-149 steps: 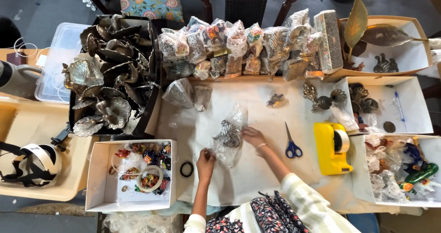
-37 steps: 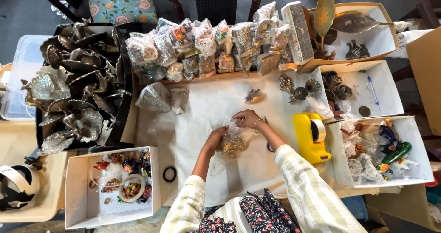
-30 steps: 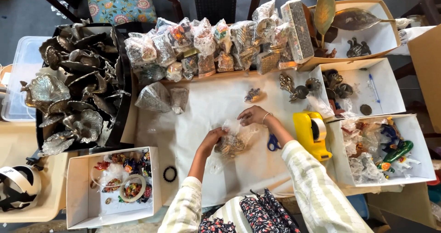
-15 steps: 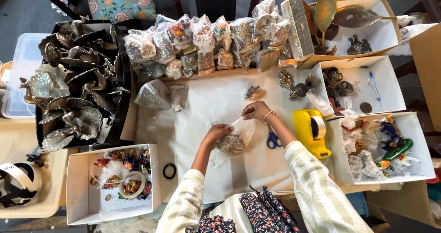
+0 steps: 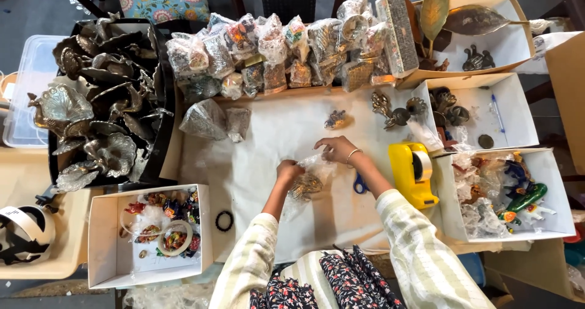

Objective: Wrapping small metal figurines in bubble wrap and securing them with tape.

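Clear plastic bag [image 5: 308, 178] holding a brass piece, mid-bench: we pinch it shut-fingered with left hand [image 5: 287, 170] at nine o'clock and right hand [image 5: 335, 149] at one o'clock, scissors [image 5: 359, 184] adjacent.

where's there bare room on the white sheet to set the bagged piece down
Bare white sheet lies between the two loose wrapped bundles and the small ornament. More lies left of the left hand, above the black ring. It is crowded right of the right hand: scissors, yellow tape dispenser, metal figures.
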